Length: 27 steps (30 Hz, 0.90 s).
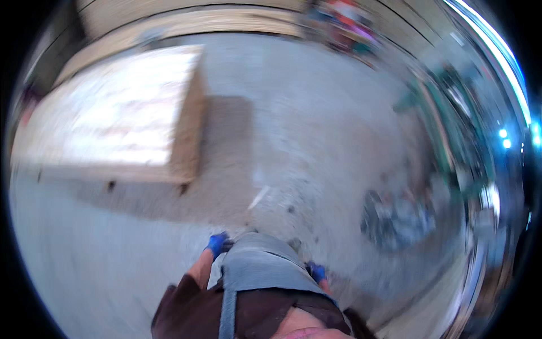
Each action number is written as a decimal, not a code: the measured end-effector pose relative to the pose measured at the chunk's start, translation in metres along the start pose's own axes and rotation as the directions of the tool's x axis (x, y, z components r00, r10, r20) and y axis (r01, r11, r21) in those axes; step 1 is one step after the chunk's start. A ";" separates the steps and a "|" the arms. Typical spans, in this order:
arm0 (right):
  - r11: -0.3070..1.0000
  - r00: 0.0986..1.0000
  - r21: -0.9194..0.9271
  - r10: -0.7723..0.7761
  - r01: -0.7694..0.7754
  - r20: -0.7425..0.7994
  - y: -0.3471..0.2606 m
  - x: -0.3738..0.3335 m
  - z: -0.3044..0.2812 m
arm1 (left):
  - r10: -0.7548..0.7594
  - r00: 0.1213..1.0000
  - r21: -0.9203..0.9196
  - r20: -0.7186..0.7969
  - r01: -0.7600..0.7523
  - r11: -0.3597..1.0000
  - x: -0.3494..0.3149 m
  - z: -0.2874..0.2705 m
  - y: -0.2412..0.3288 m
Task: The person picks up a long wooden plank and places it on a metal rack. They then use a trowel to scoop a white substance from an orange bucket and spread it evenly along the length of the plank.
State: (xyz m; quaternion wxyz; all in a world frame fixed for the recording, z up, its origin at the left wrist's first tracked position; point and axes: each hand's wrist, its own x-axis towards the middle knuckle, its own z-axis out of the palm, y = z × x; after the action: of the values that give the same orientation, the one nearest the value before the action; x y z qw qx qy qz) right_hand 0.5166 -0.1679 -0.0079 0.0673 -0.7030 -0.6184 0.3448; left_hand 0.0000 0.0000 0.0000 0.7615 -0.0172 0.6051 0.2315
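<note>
My left hand (pixel 217 243), in a blue glove, hangs low at the left side of my grey apron (pixel 262 263). Its fingers are smeared by motion, and whether it holds anything does not show. My right hand (pixel 317 272), gloved in blue too, is down by the apron's right edge, which covers part of it. A large pale wooden stack or crate (pixel 113 110) with a flat top stands ahead on the left, apart from both hands.
Grey concrete floor (pixel 316 113) spreads ahead, with a pale strip (pixel 258 198) lying on it. A greyish heap (pixel 398 220) sits to the right. Beyond it stands green machinery (pixel 437 124). Colourful items (pixel 347 25) are at the far wall, beside a long timber (pixel 226 21).
</note>
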 end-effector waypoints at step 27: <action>-0.535 0.453 0.829 0.787 0.162 0.419 0.083 -0.396 0.119 | -0.210 0.933 0.925 0.291 -0.219 0.311 0.032 0.332 -0.185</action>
State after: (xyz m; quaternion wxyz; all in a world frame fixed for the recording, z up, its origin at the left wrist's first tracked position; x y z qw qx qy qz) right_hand 0.5185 -0.5886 0.0184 0.6103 -0.5758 0.3534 0.4136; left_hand 0.3776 -0.0529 0.0121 0.7206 0.4773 0.4743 -0.1673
